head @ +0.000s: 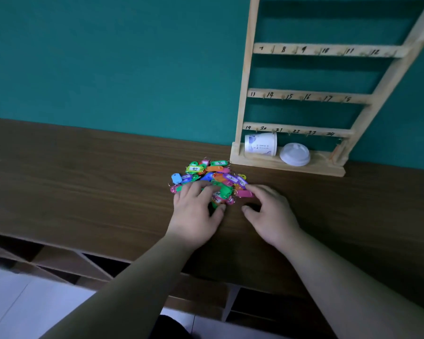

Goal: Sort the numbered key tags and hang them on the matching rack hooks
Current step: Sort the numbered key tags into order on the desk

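Key tag pile (207, 178) lies on the tabletop (83, 179), just left of the rack (301, 96) base; the tabletop runs on well to the left. Tags point every way. Left hand (196, 211) rests uncurled on the pile. Right hand (269, 211), relaxed, touches a pink tag (245, 193) lying crosswise.

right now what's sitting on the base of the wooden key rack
A paper cup on its side and a white lid beside it; the cup's inside is hidden.

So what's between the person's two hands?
In the head view, the near end of the tag pile lies between left hand and right hand; by the thumbs, bare table.
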